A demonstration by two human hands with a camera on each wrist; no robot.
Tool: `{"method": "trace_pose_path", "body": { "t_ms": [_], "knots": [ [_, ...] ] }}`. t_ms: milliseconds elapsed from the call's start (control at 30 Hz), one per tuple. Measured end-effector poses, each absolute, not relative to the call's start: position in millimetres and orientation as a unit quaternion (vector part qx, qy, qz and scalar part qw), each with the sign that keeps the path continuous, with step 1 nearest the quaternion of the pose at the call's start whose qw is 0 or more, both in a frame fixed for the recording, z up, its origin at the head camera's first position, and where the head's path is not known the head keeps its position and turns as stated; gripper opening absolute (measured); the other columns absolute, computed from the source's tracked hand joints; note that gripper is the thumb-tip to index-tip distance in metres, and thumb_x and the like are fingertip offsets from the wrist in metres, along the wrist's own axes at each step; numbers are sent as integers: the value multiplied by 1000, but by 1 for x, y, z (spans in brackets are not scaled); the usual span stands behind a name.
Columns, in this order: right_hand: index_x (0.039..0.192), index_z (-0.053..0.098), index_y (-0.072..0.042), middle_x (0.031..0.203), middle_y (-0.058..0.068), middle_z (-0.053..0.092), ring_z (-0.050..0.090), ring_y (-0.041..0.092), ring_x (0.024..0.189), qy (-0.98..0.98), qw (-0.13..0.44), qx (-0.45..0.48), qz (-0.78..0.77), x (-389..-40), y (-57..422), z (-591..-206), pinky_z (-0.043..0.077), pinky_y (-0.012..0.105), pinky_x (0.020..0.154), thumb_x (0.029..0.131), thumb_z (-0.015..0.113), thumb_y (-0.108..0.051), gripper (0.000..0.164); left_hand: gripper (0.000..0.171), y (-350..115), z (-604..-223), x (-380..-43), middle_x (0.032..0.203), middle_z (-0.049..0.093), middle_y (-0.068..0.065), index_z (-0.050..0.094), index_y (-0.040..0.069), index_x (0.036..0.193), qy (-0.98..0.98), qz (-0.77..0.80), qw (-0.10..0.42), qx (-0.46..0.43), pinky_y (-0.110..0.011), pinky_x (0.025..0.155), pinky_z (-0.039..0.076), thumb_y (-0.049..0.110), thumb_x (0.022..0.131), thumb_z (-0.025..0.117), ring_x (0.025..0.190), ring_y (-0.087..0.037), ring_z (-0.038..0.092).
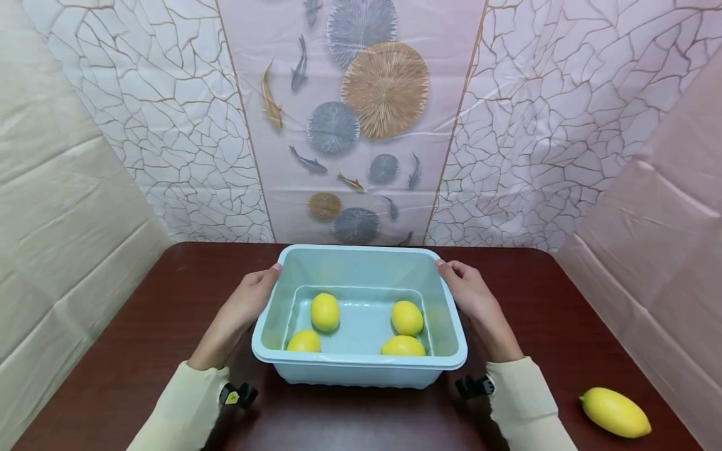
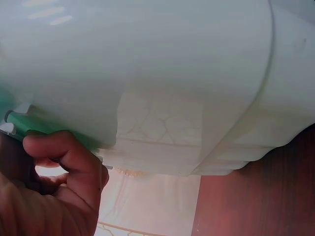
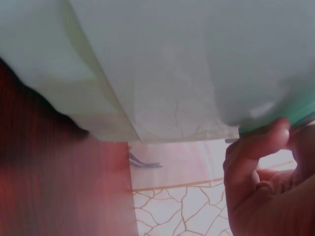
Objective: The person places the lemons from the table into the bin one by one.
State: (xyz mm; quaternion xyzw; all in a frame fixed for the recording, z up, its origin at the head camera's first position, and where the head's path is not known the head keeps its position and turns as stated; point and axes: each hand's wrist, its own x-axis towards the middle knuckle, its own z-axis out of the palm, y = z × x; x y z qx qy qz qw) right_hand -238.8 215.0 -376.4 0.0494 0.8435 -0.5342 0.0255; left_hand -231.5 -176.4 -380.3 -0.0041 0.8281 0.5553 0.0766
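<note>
A light blue plastic basin [image 1: 358, 374] is in the middle of the head view, with several yellow lemons inside, among them an upper left lemon [image 1: 324, 312] and an upper right lemon [image 1: 407, 318]. My left hand [image 1: 251, 299] grips the basin's left rim, thumb on top. On the opposite rim, my right hand [image 1: 471, 293] holds on the same way. Both wrist views show curled fingers under the rim, beside the basin's outer wall [image 2: 162, 64]. Whether its base touches the table cannot be told.
Another lemon [image 1: 616, 412] lies on the dark red-brown table [image 1: 338, 419], near the right edge. Behind the table hangs a patterned cloth [image 1: 350, 188], and pale cloth walls [image 1: 62, 250] stand at the sides. Each wrist wears a small black device [image 1: 239, 394].
</note>
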Motion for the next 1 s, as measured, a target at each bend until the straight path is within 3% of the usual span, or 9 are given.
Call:
{"method": "trace_pose_path", "body": {
  "t_ms": [233,400,567,767,1000],
  "knots": [
    [126,61,0,102,12,65,63,18,81,870,30,48,-490,-238,219,-373,56,29,68,109,47,-56,60,64,-178,-382,-229,109,71,-23,56,-11,142,826,559,75,-7,-34,70,63,44,114,39,83,-21,74],
    [123,61,-1,85,9,60,59,23,68,889,13,34,-457,-233,228,-369,53,35,59,108,50,-56,58,64,-178,-382,-231,114,71,-23,56,-7,144,828,555,79,-12,-34,73,63,46,114,39,87,-22,74],
    [120,60,-2,73,10,61,59,23,59,914,-8,10,-405,-221,241,-365,51,36,54,109,53,-52,52,62,-177,-383,-235,106,71,-21,59,-7,140,831,551,77,-6,-32,70,62,45,114,38,81,-20,73],
    [114,62,-7,78,10,68,61,22,68,943,-58,-22,-326,-203,253,-356,48,36,60,109,55,-48,42,63,-177,-381,-234,105,72,-21,58,-8,140,835,545,74,-10,-32,69,62,45,114,37,81,-20,73],
    [114,68,-11,99,7,72,62,25,87,947,-152,-79,-272,-182,261,-351,48,41,74,107,63,-30,21,64,-176,-382,-233,109,72,-22,57,-8,142,833,548,76,-12,-33,70,63,46,114,38,84,-21,74]
  ]
}}
